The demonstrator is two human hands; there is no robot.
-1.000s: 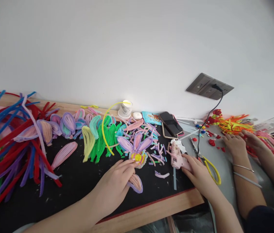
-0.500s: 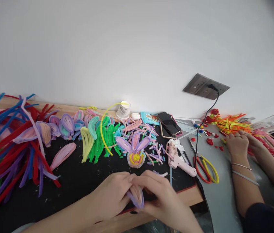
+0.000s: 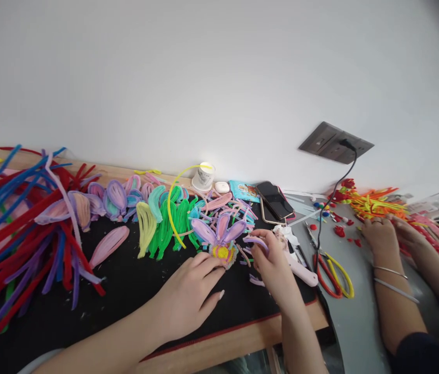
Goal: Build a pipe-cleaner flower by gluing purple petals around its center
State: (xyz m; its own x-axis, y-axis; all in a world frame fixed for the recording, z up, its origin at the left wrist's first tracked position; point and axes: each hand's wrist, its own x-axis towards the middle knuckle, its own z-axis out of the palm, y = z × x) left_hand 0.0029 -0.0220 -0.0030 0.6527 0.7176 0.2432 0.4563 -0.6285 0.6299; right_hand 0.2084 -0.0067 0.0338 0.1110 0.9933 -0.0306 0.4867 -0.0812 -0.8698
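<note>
A pipe-cleaner flower (image 3: 222, 253) lies on the black mat, with purple-edged petals fanned above a yellow, pink and grey round centre. The fingertips of my left hand (image 3: 190, 293) rest at the lower edge of that centre; its thumb stands apart, so the hand is open. To the right of the flower, my right hand (image 3: 274, 267) pinches a purple-edged pipe-cleaner petal (image 3: 256, 242), held close to the flower's right-hand petal but not seen to touch it. Part of the held petal is hidden by the fingers. Behind my right hand lies a pale pink glue gun (image 3: 301, 269), partly covered.
Loose pipe cleaners (image 3: 48, 223) heap at the left. Green leaf shapes (image 3: 168, 223) and cut scraps lie behind the flower. A paper cup (image 3: 204, 176), phones (image 3: 276, 200) and pliers (image 3: 334, 272) are farther back and right. A co-worker's hands (image 3: 379, 236) work at the right.
My hands, together around the petal near the table's front edge before, have parted. The left moved up to the flower's centre; the right carried the petal up and right. The view shifted slightly.
</note>
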